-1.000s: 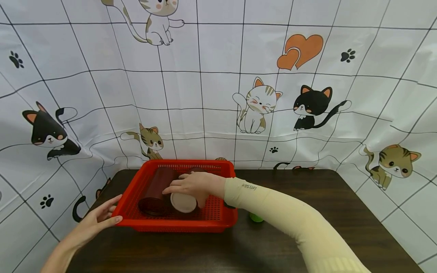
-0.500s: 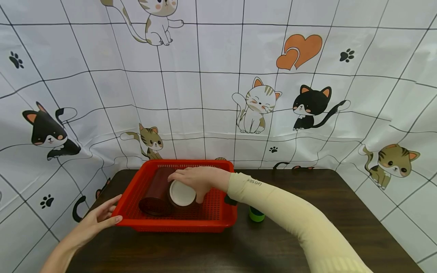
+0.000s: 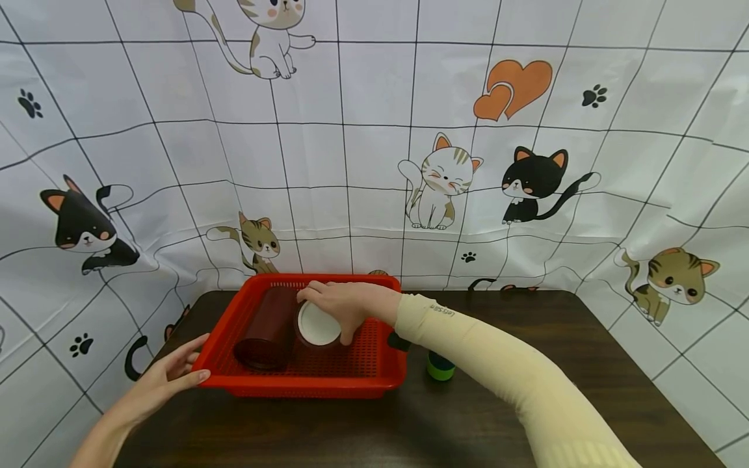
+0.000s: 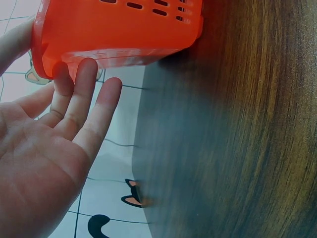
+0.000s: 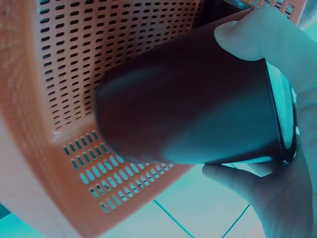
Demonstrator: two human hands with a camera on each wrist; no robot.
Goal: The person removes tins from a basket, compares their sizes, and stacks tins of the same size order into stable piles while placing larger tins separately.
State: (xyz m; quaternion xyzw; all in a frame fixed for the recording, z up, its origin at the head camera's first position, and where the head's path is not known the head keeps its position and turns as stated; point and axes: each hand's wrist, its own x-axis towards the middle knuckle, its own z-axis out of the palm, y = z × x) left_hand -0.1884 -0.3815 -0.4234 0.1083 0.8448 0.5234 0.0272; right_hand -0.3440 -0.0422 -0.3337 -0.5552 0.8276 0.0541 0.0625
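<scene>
A red plastic basket (image 3: 310, 388) with slotted walls stands on the dark wooden table. My left hand (image 3: 153, 383) holds its front left corner, the thumb over the rim. In the left wrist view, several fingers (image 4: 101, 106) reach under the basket's edge. My right hand (image 3: 336, 309) grips a dark brown cylinder (image 5: 188, 104) with a white round end (image 3: 318, 325), fingers and thumb around that end. This cylinder is tilted inside the basket, its white end turned up. A second dark red-brown cylinder (image 3: 269, 328) lies along the basket's left side.
Right of the basket, a dark object with a bright green base (image 3: 440, 369) stands on the table (image 3: 468, 416), partly hidden by the right sleeve (image 3: 497, 357). A white curtain (image 3: 374, 156) printed with cats hangs behind and at both sides.
The right hand has tipped the white-ended cylinder upward, so its white end shows more fully, and has shifted it slightly right. The left hand has not moved.
</scene>
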